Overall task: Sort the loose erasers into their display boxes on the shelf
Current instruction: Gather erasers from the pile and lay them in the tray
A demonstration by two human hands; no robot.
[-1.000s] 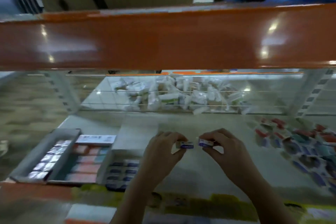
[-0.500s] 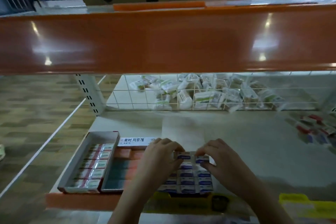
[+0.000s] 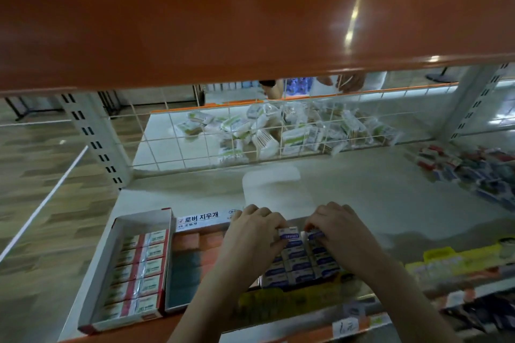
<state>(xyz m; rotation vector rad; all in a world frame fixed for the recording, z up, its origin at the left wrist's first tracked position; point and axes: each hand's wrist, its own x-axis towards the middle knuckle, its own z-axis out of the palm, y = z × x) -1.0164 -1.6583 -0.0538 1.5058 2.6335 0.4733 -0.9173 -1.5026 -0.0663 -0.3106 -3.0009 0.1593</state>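
My left hand [image 3: 252, 234] pinches a small white eraser with a blue label [image 3: 289, 234] at the back of a display box of matching blue-and-white erasers [image 3: 299, 264]. My right hand [image 3: 338, 231] holds a second blue-labelled eraser [image 3: 315, 234] beside the first, over the same box. Both erasers sit at the far row of the box, touching or nearly touching the packed ones. To the left stand a box of orange and teal erasers [image 3: 189, 262] and a box of red-and-white erasers [image 3: 139, 270]. A pile of loose erasers [image 3: 473, 172] lies at the far right of the shelf.
An orange shelf beam [image 3: 250, 22] hangs low across the top of the view. A wire grid [image 3: 223, 136] backs the shelf, with wrapped white packets [image 3: 289, 131] behind it. A white upright [image 3: 94, 136] stands at left. Yellow price tags [image 3: 459, 262] line the front edge.
Both hands, each with an eraser, moved from mid-shelf down and left to the blue eraser box; the view shifted closer to the boxes.
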